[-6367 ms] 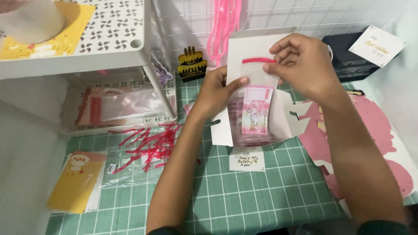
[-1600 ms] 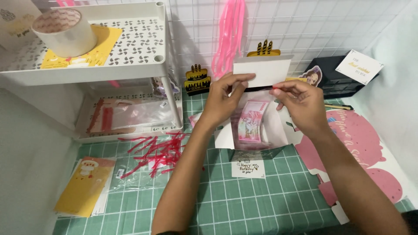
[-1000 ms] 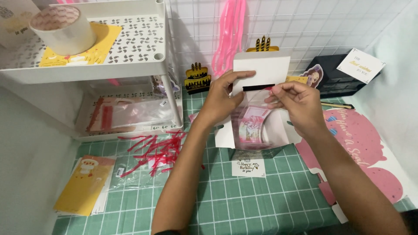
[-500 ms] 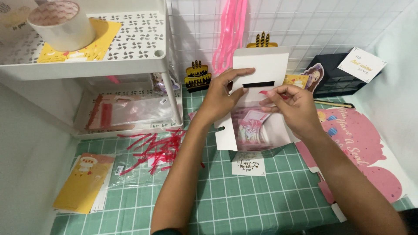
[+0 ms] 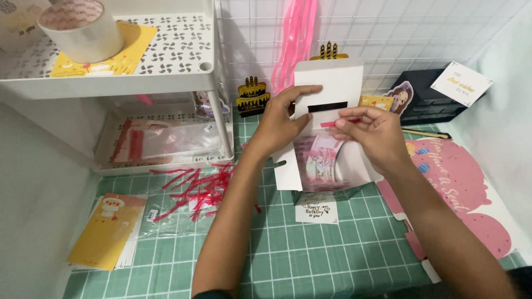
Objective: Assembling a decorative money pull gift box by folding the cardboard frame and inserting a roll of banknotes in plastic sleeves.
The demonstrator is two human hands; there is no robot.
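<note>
My left hand (image 5: 280, 117) grips the left edge of an upright white card box (image 5: 332, 86) that has a dark slot across its front. My right hand (image 5: 370, 133) pinches the pink-striped top of a clear plastic bag (image 5: 321, 166) right below the slot. Inside the bag sits a folded pink banknote (image 5: 323, 158). The bag hangs down in front of the box's lower white flap (image 5: 288, 171). A small white greeting tag (image 5: 316, 211) lies on the green cutting mat (image 5: 310, 254) under the bag.
A white shelf rack (image 5: 166, 66) at the left carries a tape roll (image 5: 80, 27) and a tray of clear bags (image 5: 160, 141). Red strips (image 5: 194, 188), yellow cards (image 5: 108, 230), cake toppers (image 5: 252, 95), a pink board (image 5: 460, 188) and a black box (image 5: 426, 97) surround the hands.
The white box has been raised and stood more upright against the grid wall. The top of the bag has come up to the box's dark slot.
</note>
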